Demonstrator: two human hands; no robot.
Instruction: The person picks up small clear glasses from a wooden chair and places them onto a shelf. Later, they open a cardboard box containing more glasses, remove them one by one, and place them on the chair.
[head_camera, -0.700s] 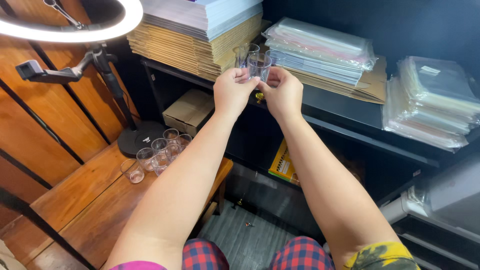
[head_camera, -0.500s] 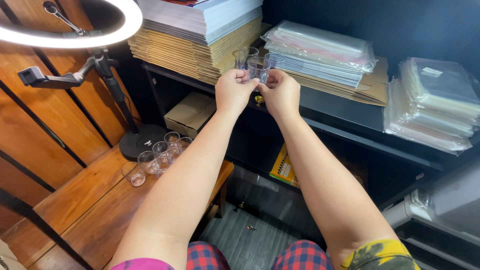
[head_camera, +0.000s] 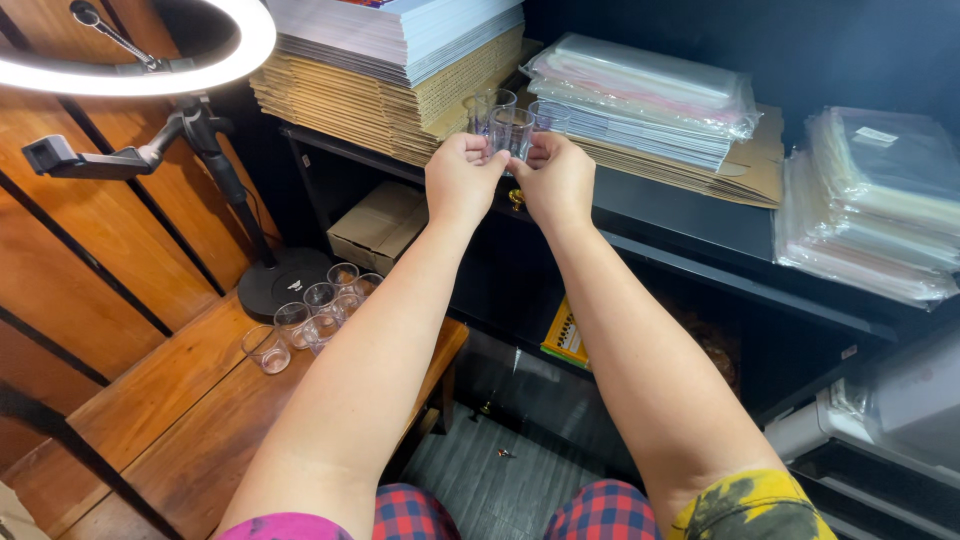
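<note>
My left hand (head_camera: 461, 178) and my right hand (head_camera: 556, 177) reach forward side by side to the black shelf top (head_camera: 670, 215). Both hands pinch one small clear glass cup (head_camera: 511, 130) between their fingertips, just above the shelf. Two more clear cups (head_camera: 492, 104) stand right behind it, between the cardboard stack and the plastic-wrapped packs. Several other clear cups (head_camera: 318, 308) stand in a group on the wooden bench (head_camera: 150, 430) at the lower left.
A tall stack of flat cardboard and white sheets (head_camera: 390, 70) is left of the cups. Plastic-wrapped packs (head_camera: 645, 100) lie to the right, more packs (head_camera: 875, 205) at the far right. A ring light on a stand (head_camera: 200, 130) rises from the bench. A small cardboard box (head_camera: 380, 222) sits on the lower shelf.
Both hands have stayed on the cup at the shelf with only a slight shift. The view has tilted a little.
</note>
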